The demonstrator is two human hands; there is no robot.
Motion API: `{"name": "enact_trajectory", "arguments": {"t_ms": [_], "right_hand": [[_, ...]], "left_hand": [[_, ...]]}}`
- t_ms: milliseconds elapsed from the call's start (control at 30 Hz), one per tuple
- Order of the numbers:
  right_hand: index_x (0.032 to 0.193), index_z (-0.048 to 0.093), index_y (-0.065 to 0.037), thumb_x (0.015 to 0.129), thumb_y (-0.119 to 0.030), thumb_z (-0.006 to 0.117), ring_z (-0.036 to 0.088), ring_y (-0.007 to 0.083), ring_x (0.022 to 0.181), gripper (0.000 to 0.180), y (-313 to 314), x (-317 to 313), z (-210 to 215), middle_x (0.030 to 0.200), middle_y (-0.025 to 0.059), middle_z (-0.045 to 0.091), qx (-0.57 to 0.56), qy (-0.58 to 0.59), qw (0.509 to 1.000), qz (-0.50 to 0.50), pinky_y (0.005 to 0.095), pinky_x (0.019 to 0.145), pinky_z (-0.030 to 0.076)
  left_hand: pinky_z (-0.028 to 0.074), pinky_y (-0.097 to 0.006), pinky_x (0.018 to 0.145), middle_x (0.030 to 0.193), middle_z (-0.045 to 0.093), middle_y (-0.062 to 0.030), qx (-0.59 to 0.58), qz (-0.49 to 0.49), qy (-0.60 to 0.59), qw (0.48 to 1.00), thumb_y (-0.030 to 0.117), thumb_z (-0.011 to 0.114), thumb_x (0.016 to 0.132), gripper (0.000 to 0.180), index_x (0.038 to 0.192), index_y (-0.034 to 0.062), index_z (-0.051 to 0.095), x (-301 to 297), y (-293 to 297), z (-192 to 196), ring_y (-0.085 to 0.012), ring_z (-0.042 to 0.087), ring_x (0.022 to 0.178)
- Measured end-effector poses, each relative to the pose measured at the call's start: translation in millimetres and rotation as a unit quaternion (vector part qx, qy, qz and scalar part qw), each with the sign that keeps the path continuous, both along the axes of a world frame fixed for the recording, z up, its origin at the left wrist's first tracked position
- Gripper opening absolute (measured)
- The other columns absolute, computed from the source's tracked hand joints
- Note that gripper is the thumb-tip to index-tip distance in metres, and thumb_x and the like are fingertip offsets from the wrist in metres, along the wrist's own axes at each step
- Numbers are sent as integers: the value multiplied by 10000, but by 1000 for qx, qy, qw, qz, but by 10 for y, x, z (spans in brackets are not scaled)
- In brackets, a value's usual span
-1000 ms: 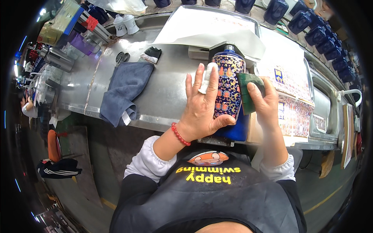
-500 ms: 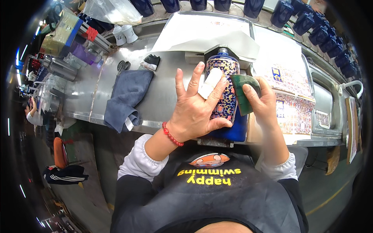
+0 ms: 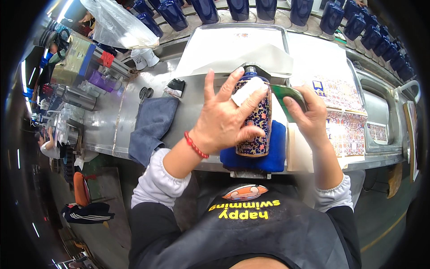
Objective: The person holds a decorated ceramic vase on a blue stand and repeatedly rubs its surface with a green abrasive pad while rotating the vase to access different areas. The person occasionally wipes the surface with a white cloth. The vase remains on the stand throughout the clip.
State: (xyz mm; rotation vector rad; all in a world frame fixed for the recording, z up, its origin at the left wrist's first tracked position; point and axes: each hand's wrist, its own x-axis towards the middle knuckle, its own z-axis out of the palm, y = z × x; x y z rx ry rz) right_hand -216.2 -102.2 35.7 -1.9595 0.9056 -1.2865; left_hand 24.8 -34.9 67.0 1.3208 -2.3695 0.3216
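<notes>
A dark blue bottle (image 3: pixel 256 142) with a gold and pink floral pattern lies on a folded blue cloth (image 3: pixel 278 145), its neck pointing away from me. My left hand (image 3: pixel 219 123) is spread over the bottle, fingers apart and thumb stretched across its lower half. White wrapping (image 3: pixel 247 91) covers one of its fingers, and a red bead bracelet circles the wrist. To the right of the bottle, my right hand (image 3: pixel 313 112) grips a flat green scraper (image 3: pixel 286 95) between thumb and fingers. A dark holder (image 3: pixel 264 71) is partly hidden behind the bottle's neck.
White sheets lie on a metal tray (image 3: pixel 285 32) at the back. Patterned printed sheets (image 3: pixel 347 127) are stacked at right. Dark blue bottles (image 3: pixel 205 10) line the far edge. A grey-blue cloth (image 3: pixel 154 119), black scissors (image 3: pixel 144 93) and a clear plastic bag (image 3: pixel 123 22) are at left.
The bottle now shows its lower end over the blue cloth, and more of that cloth is visible. The green scraper has tilted flatter in my right hand. The whole view has shifted slightly.
</notes>
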Motion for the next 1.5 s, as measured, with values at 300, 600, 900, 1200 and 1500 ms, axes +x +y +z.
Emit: {"name": "enact_trajectory", "arguments": {"t_ms": [300, 600, 900, 1200, 1500], "right_hand": [[1076, 690, 8, 966, -174, 742, 608, 64, 764, 219, 202, -278, -308, 862, 23, 680, 167, -106, 980, -13, 227, 673, 502], [1110, 724, -56, 844, -23, 773, 621, 232, 794, 272, 232, -3, -21, 874, 83, 621, -54, 26, 997, 41, 313, 689, 490], [1057, 750, -90, 655, 4, 814, 594, 273, 844, 418, 496, -167, -17, 922, 78, 594, -94, 75, 984, 130, 405, 764, 483], [1018, 742, -28, 829, -37, 772, 588, 170, 706, 191, 390, -113, 161, 831, 67, 637, 16, 15, 991, 130, 292, 634, 451], [1001, 741, -33, 800, -46, 795, 612, 207, 708, 208, 378, -245, 83, 795, 78, 626, 3, 105, 979, 177, 328, 632, 474]], "left_hand": [[3, -639, 1220, 1351, 662, -121, 41, -47, -9, 998, 782, 497, 904, 906, 1497, 97, 515, -63, 80, 174, -398, 328, 1495], [29, -626, 1238, 1488, 544, -194, 16, 67, 18, 997, 450, 888, 691, 994, 1518, 73, 486, -337, 641, -276, -428, 402, 1456], [70, -704, 1191, 1503, 510, -222, 24, 68, 181, 981, 522, 834, 753, 1066, 1560, -7, 380, -199, 739, -689, -487, 357, 1462], [51, -711, 1182, 1563, 424, -212, 25, 89, 145, 985, 495, 848, 756, 1107, 1576, -11, 304, -271, 737, -546, -502, 253, 1498], [46, -673, 1203, 1525, 440, -284, 26, 82, 138, 987, 545, 847, 753, 1105, 1547, -47, 357, -243, 698, -466, -505, 318, 1477]]}}
